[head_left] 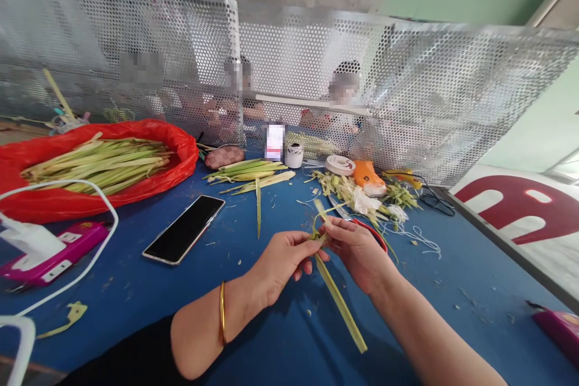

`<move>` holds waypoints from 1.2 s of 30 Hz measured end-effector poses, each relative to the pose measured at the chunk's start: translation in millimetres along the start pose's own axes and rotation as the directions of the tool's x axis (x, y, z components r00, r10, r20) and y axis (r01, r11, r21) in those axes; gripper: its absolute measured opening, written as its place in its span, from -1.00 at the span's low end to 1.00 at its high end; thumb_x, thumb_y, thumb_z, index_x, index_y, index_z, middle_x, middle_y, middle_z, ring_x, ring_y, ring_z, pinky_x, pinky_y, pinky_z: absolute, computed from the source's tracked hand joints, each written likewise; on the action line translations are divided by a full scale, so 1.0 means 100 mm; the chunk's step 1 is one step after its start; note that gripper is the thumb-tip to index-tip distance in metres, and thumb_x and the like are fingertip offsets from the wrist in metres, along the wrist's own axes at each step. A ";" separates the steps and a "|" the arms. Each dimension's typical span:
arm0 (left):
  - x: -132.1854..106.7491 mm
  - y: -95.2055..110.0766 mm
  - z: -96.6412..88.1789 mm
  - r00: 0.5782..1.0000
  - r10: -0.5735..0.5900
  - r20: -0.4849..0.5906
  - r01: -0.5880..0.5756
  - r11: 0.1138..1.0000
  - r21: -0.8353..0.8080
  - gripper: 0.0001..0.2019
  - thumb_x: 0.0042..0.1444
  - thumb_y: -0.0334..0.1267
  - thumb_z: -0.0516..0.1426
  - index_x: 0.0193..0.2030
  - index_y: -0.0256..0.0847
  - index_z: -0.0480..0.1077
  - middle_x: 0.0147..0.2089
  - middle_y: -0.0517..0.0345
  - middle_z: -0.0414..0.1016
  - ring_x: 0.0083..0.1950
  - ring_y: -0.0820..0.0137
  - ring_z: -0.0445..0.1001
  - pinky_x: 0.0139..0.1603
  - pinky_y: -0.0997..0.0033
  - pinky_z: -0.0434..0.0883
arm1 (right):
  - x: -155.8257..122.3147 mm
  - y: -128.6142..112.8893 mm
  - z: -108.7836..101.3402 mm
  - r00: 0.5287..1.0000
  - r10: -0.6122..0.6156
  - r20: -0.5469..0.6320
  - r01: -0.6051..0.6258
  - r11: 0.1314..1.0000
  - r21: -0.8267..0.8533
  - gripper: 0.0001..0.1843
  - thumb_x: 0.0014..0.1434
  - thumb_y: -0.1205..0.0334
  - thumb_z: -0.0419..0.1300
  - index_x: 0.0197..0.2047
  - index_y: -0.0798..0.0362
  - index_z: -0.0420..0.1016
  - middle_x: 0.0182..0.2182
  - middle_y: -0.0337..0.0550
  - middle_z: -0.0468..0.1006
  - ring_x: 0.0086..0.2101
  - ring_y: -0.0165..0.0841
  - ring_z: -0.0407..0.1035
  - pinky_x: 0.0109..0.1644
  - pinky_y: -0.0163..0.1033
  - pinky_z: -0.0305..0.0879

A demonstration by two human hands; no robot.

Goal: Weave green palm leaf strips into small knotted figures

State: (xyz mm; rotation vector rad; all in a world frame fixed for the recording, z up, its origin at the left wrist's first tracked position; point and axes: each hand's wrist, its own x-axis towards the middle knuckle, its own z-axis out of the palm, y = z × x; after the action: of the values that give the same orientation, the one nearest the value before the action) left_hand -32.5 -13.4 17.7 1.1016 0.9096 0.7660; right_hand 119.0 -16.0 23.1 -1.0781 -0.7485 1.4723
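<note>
My left hand [289, 262], with a gold bangle on its wrist, pinches a pale green leaf strip [341, 304]. Fingers of my right hand [355, 244] are closed on the same strip, close beside the left fingertips. One long end slants down toward me over the blue table [271, 338]; a short end sticks up between the hands. Where the fingers meet, the strip looks folded or looped, but they partly cover it. Red-handled scissors [373, 234] lie behind my right hand. A single narrow leaf [258, 208] lies beyond my left hand.
At left, a red plastic bag [149, 190] holds many leaf strips, near a phone [185, 230] and a purple power strip [63, 253] with a white cable. More leaves [248, 172], a tape roll [340, 165] and scraps [335, 187] lie behind. A perforated metal screen [307, 54] stands across the back, people beyond.
</note>
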 end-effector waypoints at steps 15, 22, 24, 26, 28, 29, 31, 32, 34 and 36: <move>0.01 -0.02 0.04 0.995 -0.076 -0.060 0.070 0.993 -0.094 -0.82 -0.05 -0.23 0.28 -0.41 -0.34 0.51 -0.46 0.10 0.50 -0.59 0.58 0.34 -0.68 0.64 0.18 | 0.12 0.08 -0.04 0.954 -0.265 -0.140 0.218 0.934 -0.281 -0.62 -0.18 0.07 0.42 -0.33 0.08 0.48 -0.56 -0.26 0.53 -0.50 -0.38 0.40 -0.32 -0.26 0.31; 0.07 0.01 -0.03 0.974 -0.066 -0.218 0.023 0.980 -0.197 -0.83 -0.03 -0.24 0.29 -0.38 -0.34 0.51 -0.38 0.06 0.53 -0.56 0.57 0.38 -0.65 0.60 0.23 | -0.02 -0.13 -0.12 0.959 -0.224 0.172 0.259 0.458 -0.850 -0.61 0.13 -0.11 0.14 -0.53 0.02 0.42 -0.60 -0.23 0.48 -0.53 -0.38 0.32 -0.45 -0.28 0.13; 0.07 0.02 -0.05 0.972 -0.060 -0.225 0.011 0.977 -0.212 -0.83 -0.03 -0.25 0.28 -0.37 -0.34 0.51 -0.40 0.09 0.51 -0.56 0.57 0.38 -0.65 0.60 0.22 | -0.09 -0.13 -0.09 0.961 -0.092 0.262 0.274 0.447 -0.851 -0.63 0.15 -0.03 0.12 -0.56 0.01 0.39 -0.62 -0.24 0.48 -0.56 -0.38 0.34 -0.46 -0.29 0.15; 0.07 0.02 -0.06 0.979 -0.055 -0.198 0.008 0.973 -0.230 -0.82 -0.03 -0.24 0.29 -0.35 -0.34 0.51 -0.40 0.09 0.51 -0.53 0.56 0.40 -0.64 0.60 0.22 | -0.12 -0.10 -0.07 0.961 -0.072 0.269 0.272 0.440 -0.856 -0.68 0.16 0.04 0.11 -0.55 0.00 0.35 -0.63 -0.26 0.47 -0.58 -0.38 0.37 -0.47 -0.29 0.17; 0.07 0.02 -0.06 0.985 -0.042 -0.165 0.001 0.971 -0.239 -0.79 -0.09 -0.25 0.32 -0.33 -0.34 0.51 -0.38 0.10 0.51 -0.51 0.55 0.41 -0.61 0.60 0.25 | -0.13 -0.07 -0.05 0.961 -0.108 0.255 0.277 0.406 -0.871 -0.67 0.17 0.06 0.08 -0.57 -0.01 0.31 -0.65 -0.27 0.46 -0.58 -0.37 0.38 -0.48 -0.30 0.16; 0.07 0.02 -0.06 0.987 -0.030 -0.160 -0.009 0.972 -0.235 -0.77 -0.12 -0.26 0.34 -0.32 -0.34 0.51 -0.38 0.11 0.50 -0.50 0.55 0.41 -0.60 0.59 0.26 | -0.12 -0.06 -0.05 0.958 -0.119 0.261 0.287 0.385 -0.877 -0.67 0.18 0.06 0.08 -0.58 -0.01 0.30 -0.65 -0.27 0.45 -0.58 -0.37 0.37 -0.48 -0.30 0.15; 0.07 0.02 -0.06 0.985 -0.005 -0.174 -0.034 0.975 -0.217 -0.75 -0.18 -0.29 0.36 -0.33 -0.34 0.51 -0.40 0.12 0.49 -0.50 0.55 0.41 -0.59 0.59 0.25 | -0.12 -0.06 -0.05 0.952 -0.124 0.280 0.306 0.360 -0.881 -0.66 0.19 0.07 0.07 -0.58 -0.01 0.29 -0.65 -0.27 0.46 -0.58 -0.37 0.37 -0.48 -0.30 0.15; 0.07 0.01 -0.05 0.982 0.005 -0.190 -0.046 0.976 -0.212 -0.75 -0.19 -0.30 0.36 -0.33 -0.35 0.51 -0.41 0.12 0.49 -0.51 0.55 0.40 -0.59 0.58 0.25 | -0.12 -0.07 -0.05 0.949 -0.122 0.290 0.314 0.353 -0.881 -0.67 0.19 0.08 0.07 -0.57 -0.01 0.30 -0.65 -0.27 0.47 -0.58 -0.37 0.37 -0.47 -0.30 0.15; 0.07 0.00 -0.04 0.977 0.014 -0.213 -0.061 0.975 -0.215 -0.77 -0.18 -0.30 0.35 -0.35 -0.35 0.52 -0.42 0.11 0.49 -0.52 0.55 0.39 -0.60 0.57 0.24 | -0.13 -0.08 -0.06 0.945 -0.110 0.307 0.326 0.342 -0.881 -0.68 0.20 0.09 0.06 -0.56 -0.01 0.30 -0.65 -0.28 0.46 -0.57 -0.38 0.36 -0.47 -0.30 0.14; 0.07 -0.02 -0.02 0.974 0.012 -0.224 -0.063 0.973 -0.223 -0.80 -0.17 -0.32 0.33 -0.36 -0.36 0.52 -0.41 0.10 0.50 -0.52 0.55 0.39 -0.59 0.57 0.24 | -0.14 -0.10 -0.07 0.942 -0.088 0.324 0.335 0.331 -0.882 -0.69 0.20 0.11 0.07 -0.56 -0.01 0.29 -0.65 -0.29 0.45 -0.57 -0.39 0.35 -0.47 -0.31 0.12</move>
State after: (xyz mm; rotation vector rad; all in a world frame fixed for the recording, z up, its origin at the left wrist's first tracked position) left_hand -31.0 -7.1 13.6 0.8430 0.9622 1.0140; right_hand 128.8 -28.0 32.8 -1.5630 -1.9926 0.8306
